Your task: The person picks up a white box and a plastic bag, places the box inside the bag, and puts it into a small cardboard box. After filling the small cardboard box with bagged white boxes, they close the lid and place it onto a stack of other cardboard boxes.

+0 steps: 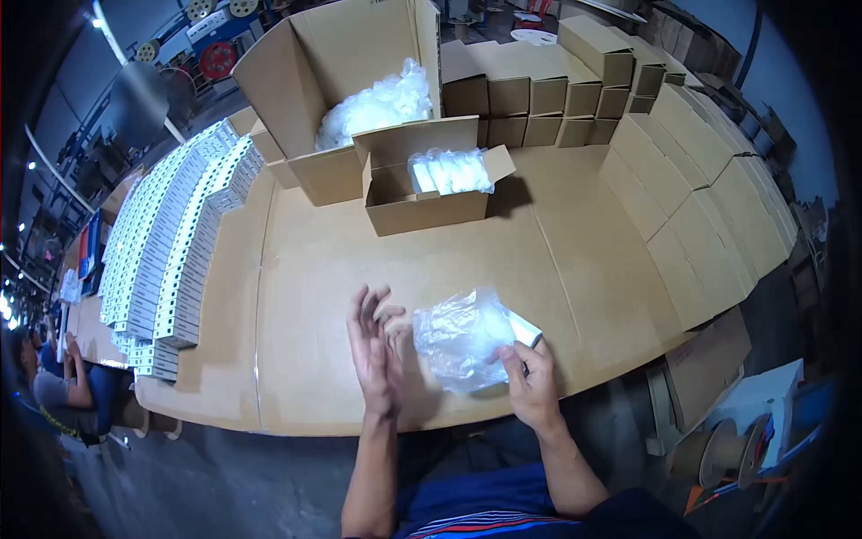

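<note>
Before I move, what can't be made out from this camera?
Head view:
- Most of the white box: covered by plastic bag and right hand.
- Floor of the small open carton: behind its front wall.
- Print on the stacked white boxes: too small.
- What the co-worker handles: too small, near the dark left edge.

Tabletop (323, 260): plain tan-brown. Large carton (332, 180), small open carton (426, 216), closed cartons (691, 251): plain brown. Plastic bag (453, 337): clear, whitish shine. Small box (523, 329): white. Stacked small boxes (184, 292): white, repeating dark print. Bagged bundle (449, 171): white. Clothing (485, 523): dark blue, red and white stripes. Floor (251, 485): grey-blue. Wheel (218, 59): red. Chair (532, 16): red. Co-worker's sleeve (50, 389): grey.
</note>
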{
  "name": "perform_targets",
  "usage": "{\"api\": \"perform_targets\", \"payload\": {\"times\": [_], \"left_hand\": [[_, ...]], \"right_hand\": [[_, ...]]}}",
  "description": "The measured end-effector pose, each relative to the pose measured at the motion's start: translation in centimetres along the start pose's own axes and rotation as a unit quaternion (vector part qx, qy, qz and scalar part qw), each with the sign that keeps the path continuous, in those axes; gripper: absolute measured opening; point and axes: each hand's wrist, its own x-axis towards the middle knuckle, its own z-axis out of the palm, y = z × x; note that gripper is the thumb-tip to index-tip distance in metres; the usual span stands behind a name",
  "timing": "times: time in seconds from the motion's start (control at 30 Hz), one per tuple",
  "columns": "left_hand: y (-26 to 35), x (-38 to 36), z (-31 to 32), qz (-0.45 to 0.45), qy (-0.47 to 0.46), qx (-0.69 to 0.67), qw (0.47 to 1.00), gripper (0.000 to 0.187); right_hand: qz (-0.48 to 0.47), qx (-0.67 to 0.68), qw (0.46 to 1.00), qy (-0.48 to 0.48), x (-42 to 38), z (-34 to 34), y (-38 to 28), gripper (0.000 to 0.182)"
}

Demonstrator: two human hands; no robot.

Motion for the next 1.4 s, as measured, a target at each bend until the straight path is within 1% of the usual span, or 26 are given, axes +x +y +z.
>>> {"api": "perform_targets", "payload": {"times": [0.03, 0.07, 0.1, 0.13, 0.17, 0.23, 0.27, 0.37, 0.4, 0.43, 0.47, 0.57, 0.67, 0.77, 0.87, 1.0, 1.1, 1.17, 1.23, 1.27, 1.4], "left_hand": [[-0.5, -1.3, -0.1, -0.040, 0.025, -0.027, 0.998, 0.097], [-0.4, -2.4, -0.5, -0.103, -0.040, -0.063, 0.992, 0.098], [-0.6, -2.8, 0.0, -0.168, -0.042, -0.022, 0.985, 0.090], [-0.7, -3.4, 0.6, -0.178, -0.054, 0.031, 0.982, 0.078], [-0.3, -3.7, 1.1, -0.187, -0.064, 0.082, 0.977, 0.066], [0.1, -3.3, 1.2, -0.203, -0.058, 0.121, 0.970, 0.057], [0.2, -3.2, 1.3, -0.211, -0.058, 0.139, 0.966, 0.053], [0.5, -3.6, 0.5, -0.094, -0.069, 0.199, 0.973, 0.043], [0.6, -3.7, 0.0, -0.078, -0.086, 0.217, 0.969, 0.043], [0.6, -3.8, -0.4, -0.064, -0.104, 0.234, 0.965, 0.043], [0.6, -3.9, -0.5, -0.049, -0.122, 0.250, 0.959, 0.043], [0.5, -4.2, -0.2, -0.057, -0.126, 0.265, 0.954, 0.037], [-0.4, -4.6, -0.6, -0.075, -0.136, 0.251, 0.955, 0.037], [-0.6, -4.7, -0.5, -0.069, -0.140, 0.261, 0.953, 0.038], [-0.4, -4.8, -0.2, -0.085, -0.140, 0.259, 0.952, 0.036], [-0.1, -4.6, 0.2, -0.082, -0.146, 0.268, 0.949, 0.034], [0.3, -4.7, 0.3, -0.085, -0.135, 0.274, 0.948, 0.032], [0.1, -4.8, 0.2, -0.076, -0.120, 0.263, 0.954, 0.031], [-0.3, -4.9, -0.3, -0.095, -0.106, 0.251, 0.958, 0.032], [-0.4, -5.0, -0.4, -0.105, -0.099, 0.245, 0.959, 0.032], [-0.1, -5.0, 0.0, -0.120, -0.111, 0.248, 0.955, 0.036]], "right_hand": [[0.002, -0.001, 1.000, 0.019, 0.0, 0.2, 0.0, 0.032], [0.015, -0.005, 1.000, 0.021, -0.1, 0.4, 0.0, 0.034], [0.029, -0.008, 0.999, 0.021, -0.3, 0.7, 0.1, 0.036], [0.044, -0.010, 0.999, 0.019, -0.5, 1.0, 0.1, 0.038], [0.029, -0.012, 0.999, 0.018, -0.7, 1.4, 0.3, 0.037], [-0.006, -0.015, 1.000, 0.018, -0.7, 1.9, 0.7, 0.035], [-0.054, -0.028, 0.998, 0.013, -0.6, 1.7, 0.5, 0.032], [-0.011, 0.051, 0.998, 0.021, 0.0, -0.3, 0.3, 0.027], [-0.005, 0.078, 0.997, 0.023, 0.7, -1.3, 0.7, 0.024], [-0.019, 0.080, 0.994, 0.065, 1.2, -1.9, 0.2, 0.026], [-0.021, 0.153, 0.986, 0.063, 1.8, -2.7, -0.6, 0.032], [-0.167, 0.197, 0.962, 0.088, 4.2, -4.0, -2.8, 0.044], [-0.230, 0.170, 0.958, 0.014, 5.2, -4.7, -5.3, 0.049], [-0.254, 0.199, 0.945, -0.047, 6.0, -3.5, -6.2, 0.042], [-0.213, 0.299, 0.929, -0.042, 6.1, -1.8, -6.7, 0.036], [-0.134, 0.313, 0.940, 0.019, 5.7, -0.3, -7.0, 0.033], [-0.107, 0.289, 0.951, 0.009, 5.6, -0.1, -5.9, 0.031], [-0.112, 0.269, 0.957, 0.006, 5.6, -0.4, -5.2, 0.030], [-0.100, 0.273, 0.957, 0.001, 5.9, -1.0, -5.0, 0.029], [-0.117, 0.251, 0.961, -0.005, 6.1, -1.4, -4.8, 0.028], [-0.132, 0.204, 0.969, -0.044, 6.6, -1.9, -4.6, 0.026]]}}
